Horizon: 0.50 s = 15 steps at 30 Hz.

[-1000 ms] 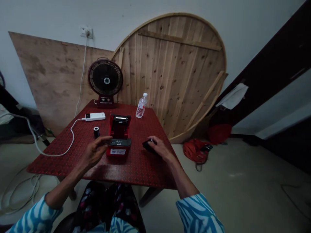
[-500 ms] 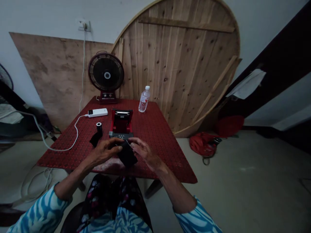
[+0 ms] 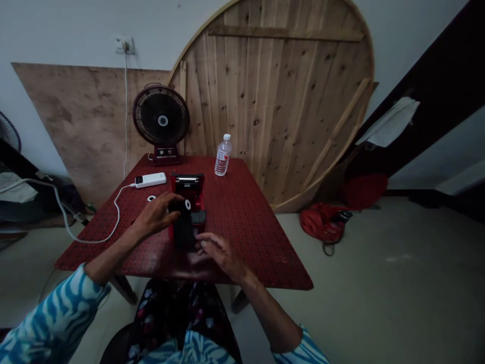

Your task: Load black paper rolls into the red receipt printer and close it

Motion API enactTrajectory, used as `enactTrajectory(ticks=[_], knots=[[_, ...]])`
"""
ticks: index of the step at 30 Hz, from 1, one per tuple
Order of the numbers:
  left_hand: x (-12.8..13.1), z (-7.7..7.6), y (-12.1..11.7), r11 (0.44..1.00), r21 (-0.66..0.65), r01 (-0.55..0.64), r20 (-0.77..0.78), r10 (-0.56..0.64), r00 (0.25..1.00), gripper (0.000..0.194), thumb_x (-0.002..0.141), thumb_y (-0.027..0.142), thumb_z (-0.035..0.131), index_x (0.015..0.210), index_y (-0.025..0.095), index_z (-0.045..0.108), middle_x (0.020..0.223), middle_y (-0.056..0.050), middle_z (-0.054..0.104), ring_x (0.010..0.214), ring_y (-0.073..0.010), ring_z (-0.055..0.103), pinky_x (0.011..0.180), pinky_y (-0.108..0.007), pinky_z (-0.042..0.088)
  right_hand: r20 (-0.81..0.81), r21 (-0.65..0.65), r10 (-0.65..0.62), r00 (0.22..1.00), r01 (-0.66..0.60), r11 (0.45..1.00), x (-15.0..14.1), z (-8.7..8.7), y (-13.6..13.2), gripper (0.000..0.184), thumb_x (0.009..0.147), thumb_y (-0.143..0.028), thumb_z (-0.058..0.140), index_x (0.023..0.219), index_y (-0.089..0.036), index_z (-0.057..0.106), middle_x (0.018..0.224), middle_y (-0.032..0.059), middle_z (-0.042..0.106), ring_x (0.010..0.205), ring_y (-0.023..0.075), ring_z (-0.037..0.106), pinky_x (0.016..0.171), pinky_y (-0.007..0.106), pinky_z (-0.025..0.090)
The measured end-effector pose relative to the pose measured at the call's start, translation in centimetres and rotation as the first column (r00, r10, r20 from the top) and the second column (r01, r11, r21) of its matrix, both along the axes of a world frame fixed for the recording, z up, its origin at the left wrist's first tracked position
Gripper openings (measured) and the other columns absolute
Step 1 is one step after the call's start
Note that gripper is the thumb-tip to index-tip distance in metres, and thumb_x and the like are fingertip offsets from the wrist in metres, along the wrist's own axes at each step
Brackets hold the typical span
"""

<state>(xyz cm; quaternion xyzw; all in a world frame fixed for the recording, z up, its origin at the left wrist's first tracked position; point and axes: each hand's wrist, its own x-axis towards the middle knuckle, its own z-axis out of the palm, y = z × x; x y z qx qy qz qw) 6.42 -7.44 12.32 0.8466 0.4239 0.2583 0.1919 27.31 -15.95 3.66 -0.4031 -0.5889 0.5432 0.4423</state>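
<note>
While left hand (image 3: 157,215) arches, right hand (image 3: 222,253) low, palm inward

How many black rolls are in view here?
2. One roll is in the left hand, by the printer; the other roll is on the table, partly hidden behind that hand. More may be hidden.

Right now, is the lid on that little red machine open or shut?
Open: the lid stands raised at the back of the red machine, and the red inside shows past the left hand.

Matt roll (image 3: 177,206) — glossy tabletop (image 3: 246,237), plastic bottle (image 3: 223,157)
</note>
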Motion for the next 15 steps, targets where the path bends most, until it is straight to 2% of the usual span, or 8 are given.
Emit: enactTrajectory(ticks=[3,5,7,10,15], knots=[[1.1,0.2,2.8,0.998,0.068,-0.016,-0.226,0.031,0.974,0.037,0.074,0.017,0.053,0.110,0.020,0.060,0.108,-0.006,0.066,0.099,-0.0214,0.061,0.082,-0.031,0.046,0.087,0.074,-0.188,0.978,0.181,0.981,1.8,-2.4,0.3,0.030,0.085,-0.041,0.050,0.103,-0.020,0.063,0.088,0.0041,0.067,0.075,0.0161,0.065,0.070,0.030,0.051],[2.1,0.0,4.3,0.996,0.075,-0.048,-0.412,0.075,0.908,0.040,0.076,0.019,0.053,0.115,0.022,0.058,0.110,-0.006,0.066,0.099,-0.0223,0.061,0.081,-0.030,0.046,0.114,0.117,-0.308,0.945,0.295,0.948,2.7,-4.0,0.6,0.028,0.084,-0.041,0.051,0.097,-0.020,0.064,0.084,0.0044,0.068,0.073,0.0172,0.065,0.069,0.031,0.052],[3.1,-0.5,5.4,0.995,0.073,-0.071,-0.544,0.099,0.833,0.040,0.077,0.021,0.053,0.117,0.023,0.058,0.111,-0.008,0.066,0.101,-0.0244,0.061,0.081,-0.031,0.045,0.109,0.137,-0.371,0.922,0.356,0.925,3.3,-5.3,0.7,0.028,0.084,-0.041,0.049,0.095,-0.019,0.064,0.081,0.0048,0.069,0.072,0.0179,0.066,0.069,0.031,0.052],[4.3,-1.3,6.6,0.997,0.034,-0.072,-0.613,0.077,0.786,0.036,0.076,0.019,0.054,0.110,0.023,0.064,0.107,-0.010,0.068,0.099,-0.0264,0.062,0.079,-0.033,0.046,0.118,0.158,-0.383,0.916,0.363,0.918,3.4,-6.3,0.6,0.028,0.086,-0.040,0.047,0.094,-0.019,0.064,0.081,0.0050,0.069,0.073,0.0179,0.067,0.069,0.030,0.052],[5.7,-2.3,8.2,0.995,-0.084,-0.049,-0.661,-0.019,0.750,0.025,0.072,0.017,0.058,0.093,0.023,0.072,0.099,-0.011,0.071,0.093,-0.0279,0.065,0.072,-0.031,0.048,0.153,0.195,-0.375,0.914,0.344,0.918,3.2,-6.6,0.5,0.027,0.086,-0.038,0.046,0.094,-0.020,0.064,0.085,0.0055,0.069,0.074,0.0178,0.067,0.068,0.029,0.053]])
